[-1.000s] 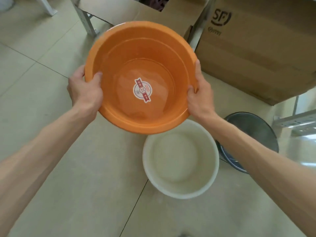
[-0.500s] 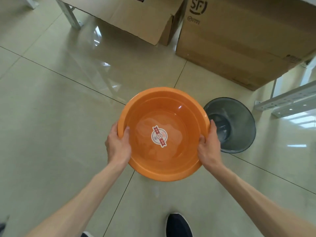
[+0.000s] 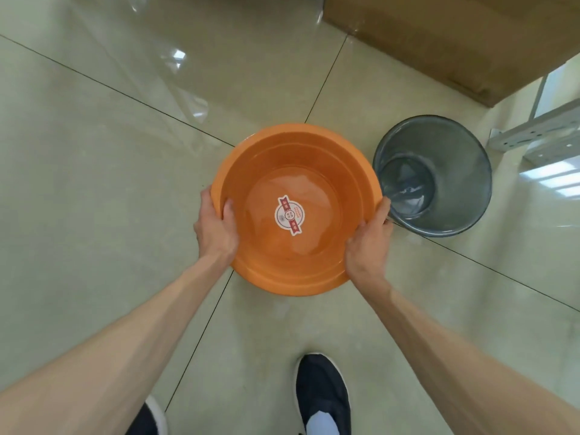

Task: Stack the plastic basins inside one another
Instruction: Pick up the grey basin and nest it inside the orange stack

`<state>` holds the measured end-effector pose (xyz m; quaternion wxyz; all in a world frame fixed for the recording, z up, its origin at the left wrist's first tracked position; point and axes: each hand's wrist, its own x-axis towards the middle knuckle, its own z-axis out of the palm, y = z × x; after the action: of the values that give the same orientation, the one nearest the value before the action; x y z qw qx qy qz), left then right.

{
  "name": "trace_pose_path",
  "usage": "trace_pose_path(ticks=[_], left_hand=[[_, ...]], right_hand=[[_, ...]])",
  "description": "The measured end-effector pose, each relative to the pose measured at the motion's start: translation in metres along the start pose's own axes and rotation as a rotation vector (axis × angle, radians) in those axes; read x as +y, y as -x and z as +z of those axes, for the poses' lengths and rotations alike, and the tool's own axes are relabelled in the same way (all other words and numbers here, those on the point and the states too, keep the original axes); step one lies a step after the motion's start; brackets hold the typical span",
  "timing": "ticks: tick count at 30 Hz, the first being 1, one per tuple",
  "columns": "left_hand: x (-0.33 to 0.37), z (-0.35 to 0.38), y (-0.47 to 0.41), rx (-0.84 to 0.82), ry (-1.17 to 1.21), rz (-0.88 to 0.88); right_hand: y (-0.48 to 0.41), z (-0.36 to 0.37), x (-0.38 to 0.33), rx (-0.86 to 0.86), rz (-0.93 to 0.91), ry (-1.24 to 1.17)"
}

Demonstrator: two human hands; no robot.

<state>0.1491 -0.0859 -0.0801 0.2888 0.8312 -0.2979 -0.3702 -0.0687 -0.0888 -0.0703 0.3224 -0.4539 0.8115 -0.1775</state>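
Observation:
An orange plastic basin with a round red and white sticker on its bottom is low over the tiled floor, mouth up. My left hand grips its left rim, thumb inside. My right hand grips its right rim. The white basin seen a second ago is hidden; the orange basin covers the spot where it stood, and I cannot tell whether one sits inside the other.
A grey mesh waste bin stands just right of the basin, almost touching my right hand. A large cardboard box lies beyond it. A metal frame is at the right edge. My black shoes are below.
I have lowered the orange basin from chest height down over the white basin, which it now covers. My view has tilted further down, bringing my shoes into the frame.

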Motion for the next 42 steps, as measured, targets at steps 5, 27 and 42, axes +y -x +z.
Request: trace_pose_path(ticks=[5, 27, 42], left_hand=[[0.016, -0.023, 0.017, -0.033, -0.026, -0.024], [0.176, -0.081, 0.053, 0.079, 0.016, 0.209], [0.034, -0.104, 0.048, 0.093, 0.011, 0.037]], right_hand=[[0.007, -0.026, -0.009, -0.109, -0.007, -0.048], [-0.066, -0.153, -0.021, 0.130, 0.559, -0.474], [-0.079, -0.118, 0.008, 0.258, 0.725, -0.978]])
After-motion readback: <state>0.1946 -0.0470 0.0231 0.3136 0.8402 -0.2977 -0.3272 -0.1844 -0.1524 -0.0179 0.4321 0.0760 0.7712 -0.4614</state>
